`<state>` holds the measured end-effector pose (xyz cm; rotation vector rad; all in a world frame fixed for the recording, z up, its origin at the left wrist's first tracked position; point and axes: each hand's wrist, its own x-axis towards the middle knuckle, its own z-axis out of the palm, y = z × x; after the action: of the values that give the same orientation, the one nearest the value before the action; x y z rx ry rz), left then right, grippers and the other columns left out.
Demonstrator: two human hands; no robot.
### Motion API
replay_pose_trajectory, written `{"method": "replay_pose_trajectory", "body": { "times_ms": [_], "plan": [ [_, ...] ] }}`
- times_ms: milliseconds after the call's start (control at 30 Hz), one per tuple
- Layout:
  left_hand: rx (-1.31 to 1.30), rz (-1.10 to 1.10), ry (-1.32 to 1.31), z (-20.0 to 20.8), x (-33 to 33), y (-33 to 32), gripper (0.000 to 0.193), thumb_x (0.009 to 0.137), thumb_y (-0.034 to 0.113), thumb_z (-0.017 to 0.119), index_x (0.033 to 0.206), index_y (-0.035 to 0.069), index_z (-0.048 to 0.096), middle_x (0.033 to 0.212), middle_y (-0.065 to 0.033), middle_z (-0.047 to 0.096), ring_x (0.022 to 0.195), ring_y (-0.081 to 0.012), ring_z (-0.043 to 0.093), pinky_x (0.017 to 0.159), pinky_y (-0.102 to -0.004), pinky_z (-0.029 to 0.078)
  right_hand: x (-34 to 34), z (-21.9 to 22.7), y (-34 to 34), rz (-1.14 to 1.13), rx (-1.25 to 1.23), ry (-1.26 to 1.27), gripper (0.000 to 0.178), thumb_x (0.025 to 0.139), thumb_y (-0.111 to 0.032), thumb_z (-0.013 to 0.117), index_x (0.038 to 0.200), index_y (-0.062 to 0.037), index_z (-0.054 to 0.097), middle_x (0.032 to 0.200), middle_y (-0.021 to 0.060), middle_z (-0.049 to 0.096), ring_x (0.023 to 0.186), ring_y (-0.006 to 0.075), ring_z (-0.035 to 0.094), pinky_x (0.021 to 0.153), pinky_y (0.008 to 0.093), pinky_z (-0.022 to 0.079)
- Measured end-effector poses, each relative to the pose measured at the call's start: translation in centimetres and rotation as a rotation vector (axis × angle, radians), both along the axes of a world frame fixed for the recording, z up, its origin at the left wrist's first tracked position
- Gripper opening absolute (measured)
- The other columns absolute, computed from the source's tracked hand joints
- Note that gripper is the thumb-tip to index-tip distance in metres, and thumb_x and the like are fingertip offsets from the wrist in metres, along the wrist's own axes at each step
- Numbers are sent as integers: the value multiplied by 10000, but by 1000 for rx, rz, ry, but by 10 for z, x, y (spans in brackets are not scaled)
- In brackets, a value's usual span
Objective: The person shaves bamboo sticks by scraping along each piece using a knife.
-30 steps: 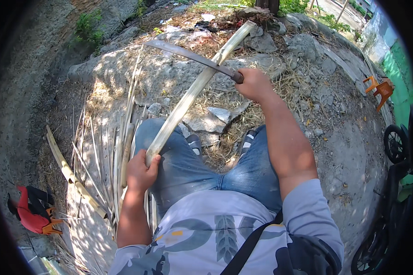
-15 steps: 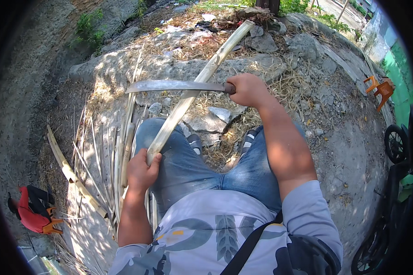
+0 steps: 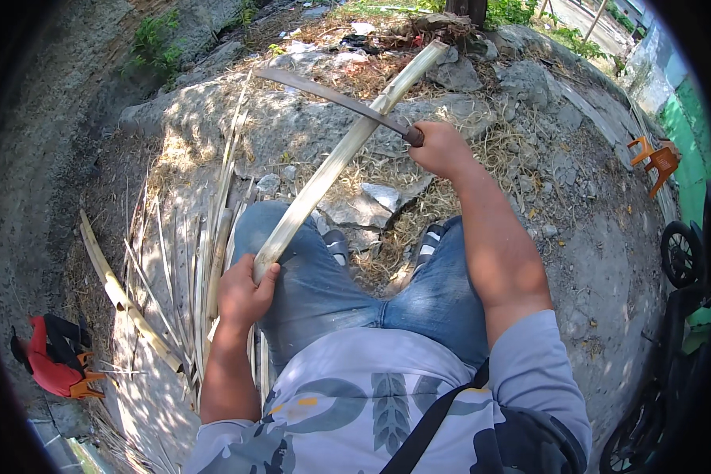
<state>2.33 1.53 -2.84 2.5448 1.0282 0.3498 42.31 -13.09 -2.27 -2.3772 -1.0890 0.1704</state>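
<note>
A long, pale split-bamboo strip (image 3: 312,193) slants from beside my left thigh up and away to the right. My left hand (image 3: 247,291) is closed around its near end, thumb on top. In my right hand (image 3: 441,148) is the handle of a machete (image 3: 316,88). Its long, slightly curved blade crosses the strip on its upper half, pointing up and to the left. Whether the edge bites into the bamboo cannot be made out.
Several thin bamboo strips (image 3: 217,245) lie beside my left leg, with a longer bamboo piece (image 3: 122,300) farther left. Broken stones (image 3: 381,196) and dry shavings lie ahead. A person in red (image 3: 53,367) sits at far left. An orange chair (image 3: 657,164) and a motorcycle (image 3: 682,257) stand at right.
The machete has moved up along the bamboo strip, away from me, and its tip has swung upward. My right hand has shifted slightly right. My left hand keeps its hold.
</note>
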Motion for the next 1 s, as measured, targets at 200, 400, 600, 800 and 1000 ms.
{"method": "replay_pose_trajectory", "body": {
  "times_ms": [200,400,600,800,1000],
  "plan": [
    [-48,42,6,-1,4,-2,405,910,402,727,873,13,620,711,-225,636,684,-456,630,622,-508,478,-30,7,15,298,-82,-196,142,756,-195,696,884,-134,702,821,140,715,868,358,709,801,494,553],
    [-4,24,-45,-1,5,-7,377,906,373,733,879,13,624,711,-225,634,685,-455,629,622,-502,481,1,2,4,137,50,-465,166,770,-218,710,921,-152,688,862,132,720,886,371,708,801,500,551],
    [-14,22,-76,-3,6,-5,353,902,357,734,901,18,638,714,-213,635,687,-443,632,619,-495,482,4,6,-6,-118,93,-180,149,793,-203,693,906,-109,669,830,199,692,819,433,669,729,528,516],
    [-24,1,-26,-4,5,-5,340,906,358,726,920,27,649,706,-208,634,674,-433,634,601,-482,477,10,8,-17,62,93,110,214,766,-215,694,962,-134,724,862,179,711,878,383,696,765,472,547],
    [-6,31,-138,-11,2,-1,393,965,392,690,995,2,650,683,-163,609,578,-278,559,583,-375,456,-25,12,4,289,-70,-197,241,748,-225,726,985,-176,725,860,135,725,872,352,710,784,482,563]
  ]
}}
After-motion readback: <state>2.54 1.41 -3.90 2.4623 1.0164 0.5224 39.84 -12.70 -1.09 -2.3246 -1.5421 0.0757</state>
